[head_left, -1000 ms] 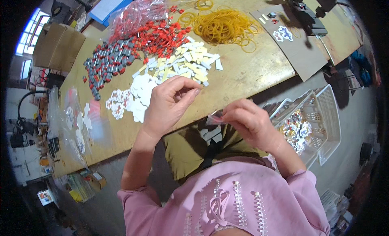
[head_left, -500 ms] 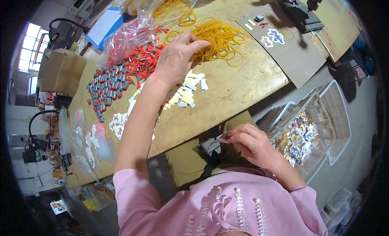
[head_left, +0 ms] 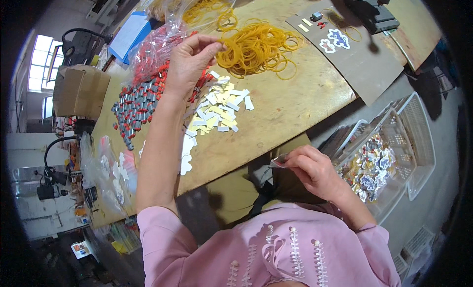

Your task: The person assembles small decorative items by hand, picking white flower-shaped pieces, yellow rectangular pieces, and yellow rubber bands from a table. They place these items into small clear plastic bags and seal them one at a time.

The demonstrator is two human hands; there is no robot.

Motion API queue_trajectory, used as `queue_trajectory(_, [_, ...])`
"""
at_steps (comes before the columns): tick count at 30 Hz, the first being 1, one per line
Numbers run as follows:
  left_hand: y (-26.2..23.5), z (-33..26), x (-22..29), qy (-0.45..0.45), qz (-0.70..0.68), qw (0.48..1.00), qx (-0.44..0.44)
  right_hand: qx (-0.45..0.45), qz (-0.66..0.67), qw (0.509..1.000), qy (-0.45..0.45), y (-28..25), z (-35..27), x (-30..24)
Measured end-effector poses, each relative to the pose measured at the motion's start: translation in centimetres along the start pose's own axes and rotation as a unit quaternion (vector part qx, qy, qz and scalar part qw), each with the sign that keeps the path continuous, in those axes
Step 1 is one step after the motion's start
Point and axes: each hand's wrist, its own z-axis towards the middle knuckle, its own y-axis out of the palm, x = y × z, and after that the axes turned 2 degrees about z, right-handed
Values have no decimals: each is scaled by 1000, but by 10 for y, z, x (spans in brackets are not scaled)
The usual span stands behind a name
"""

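Note:
My left hand (head_left: 193, 62) is at the left edge of a heap of yellow rubber bands (head_left: 258, 49), thumb and forefinger pinched on a band at the heap's side. Beneath that arm lie red-tipped small parts (head_left: 160, 82), partly hidden. In front of my lap, my right hand (head_left: 313, 171) is closed on a small clear plastic bag (head_left: 279, 161); its contents are hard to make out. Cream and white strips (head_left: 219, 109) lie in a loose pile between the hands. Small grey cylindrical motors (head_left: 135, 107) with red ends spread left of my forearm.
White cutout cards (head_left: 186, 156) lie near the table's front edge. A grey board (head_left: 367, 65) at the right bears sample pieces. Plastic baskets (head_left: 419, 154), one holding filled bags (head_left: 372, 171), stand right of me. A cardboard box (head_left: 81, 92) and blue folder (head_left: 130, 35) are at the left.
My left hand has drawn back leftward from over the rubber bands to the heap's edge, with its fingertips pinched together. My right hand keeps hold of the plastic bag in nearly the same place.

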Motion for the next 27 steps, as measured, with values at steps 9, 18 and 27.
queue_trajectory(9, [16,-83,2,-218,-110,961,-132,-17,13,1000,12,8,-5,-5])
queue_trajectory(18, [15,-139,-3,-299,-196,919,-166,-41,20,999,13,19,-1,-13])
queue_trajectory(27, [5,-151,-12,-306,-202,918,-150,-55,19,998,1,29,1,-18])
